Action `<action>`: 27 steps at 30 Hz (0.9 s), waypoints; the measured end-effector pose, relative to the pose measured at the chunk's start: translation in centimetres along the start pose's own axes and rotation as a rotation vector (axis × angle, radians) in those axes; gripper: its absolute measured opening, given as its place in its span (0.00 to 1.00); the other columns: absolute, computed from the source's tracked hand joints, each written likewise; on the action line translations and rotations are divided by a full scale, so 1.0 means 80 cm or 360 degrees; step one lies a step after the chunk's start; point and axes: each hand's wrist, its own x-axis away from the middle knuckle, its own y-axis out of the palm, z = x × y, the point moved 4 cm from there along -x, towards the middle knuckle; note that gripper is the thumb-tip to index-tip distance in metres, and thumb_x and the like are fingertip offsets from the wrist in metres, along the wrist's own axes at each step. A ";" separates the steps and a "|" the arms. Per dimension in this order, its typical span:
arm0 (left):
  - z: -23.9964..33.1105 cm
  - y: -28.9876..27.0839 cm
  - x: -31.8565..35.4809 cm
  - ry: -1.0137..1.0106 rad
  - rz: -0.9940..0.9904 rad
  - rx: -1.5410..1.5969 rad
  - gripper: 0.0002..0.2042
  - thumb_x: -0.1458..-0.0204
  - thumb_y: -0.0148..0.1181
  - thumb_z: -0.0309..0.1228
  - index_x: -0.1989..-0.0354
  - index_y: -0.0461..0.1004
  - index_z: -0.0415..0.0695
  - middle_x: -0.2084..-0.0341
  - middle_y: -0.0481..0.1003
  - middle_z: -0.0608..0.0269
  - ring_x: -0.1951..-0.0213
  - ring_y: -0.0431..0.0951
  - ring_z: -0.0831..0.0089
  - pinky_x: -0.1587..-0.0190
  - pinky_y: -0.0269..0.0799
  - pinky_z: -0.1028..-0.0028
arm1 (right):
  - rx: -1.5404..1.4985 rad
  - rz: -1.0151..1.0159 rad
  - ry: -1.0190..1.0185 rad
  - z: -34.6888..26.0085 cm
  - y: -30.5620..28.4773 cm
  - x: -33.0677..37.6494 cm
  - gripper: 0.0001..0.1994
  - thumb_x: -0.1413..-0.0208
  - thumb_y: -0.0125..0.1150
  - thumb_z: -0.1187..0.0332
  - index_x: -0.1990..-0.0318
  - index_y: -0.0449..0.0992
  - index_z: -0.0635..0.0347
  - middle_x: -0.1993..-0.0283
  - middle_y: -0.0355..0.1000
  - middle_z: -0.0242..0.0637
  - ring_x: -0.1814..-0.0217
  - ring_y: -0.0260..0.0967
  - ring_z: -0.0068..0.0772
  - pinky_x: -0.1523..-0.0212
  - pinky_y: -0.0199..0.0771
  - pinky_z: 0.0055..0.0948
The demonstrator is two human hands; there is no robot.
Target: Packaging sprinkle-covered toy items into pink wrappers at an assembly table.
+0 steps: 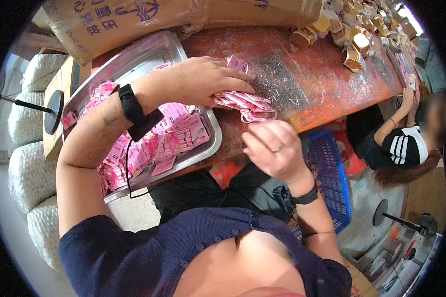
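Note:
My left hand (203, 79) reaches over the table, its fingers closed over a fanned stack of pink cards (248, 105). The near end of that stack sticks out toward my right hand (277, 148). This hand is curled, with thumb and fingertips drawn together just below the cards; what they pinch, if anything, is too small to make out. Beyond the stack lies a heap of thin metal pins (278, 81). Under my left forearm, a metal tray (214, 132) holds many more pink cards (171, 132), some in bundles.
A large cardboard box (183, 17) borders the table's far side. Small gold-lidded containers (354, 42) crowd the far right. A blue plastic basket (334, 183) stands below the table edge at my right. Farther right, another person (401, 143) works at the same red table (223, 42).

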 end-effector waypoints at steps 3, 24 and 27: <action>0.001 -0.002 -0.002 -0.0126 -0.0187 0.0170 0.34 0.52 0.65 0.42 0.33 0.62 0.55 0.29 0.56 0.58 0.42 0.71 0.50 0.42 0.69 0.56 | 0.0323 0.0035 0.0246 0.035 -0.024 0.018 0.15 0.51 0.68 0.62 0.56 0.78 0.53 0.48 0.70 0.36 0.43 0.66 0.39 0.39 0.63 0.45; -0.003 -0.070 -0.048 -0.0564 0.0919 0.0500 0.10 0.40 0.55 0.28 0.53 0.76 0.38 0.58 0.78 0.51 0.55 0.78 0.59 0.51 0.73 0.66 | 0.0443 -0.0068 0.0528 0.061 0.008 -0.005 0.06 0.54 0.63 0.68 0.67 0.77 0.52 0.65 0.72 0.30 0.59 0.68 0.36 0.55 0.63 0.41; -0.006 -0.048 -0.073 -0.0637 0.0950 0.0440 0.09 0.43 0.58 0.28 0.57 0.78 0.37 0.63 0.78 0.50 0.61 0.79 0.55 0.57 0.74 0.67 | 0.0477 -0.0056 0.0569 0.060 0.014 0.003 0.05 0.52 0.65 0.65 0.68 0.78 0.53 0.66 0.72 0.31 0.61 0.68 0.37 0.58 0.65 0.38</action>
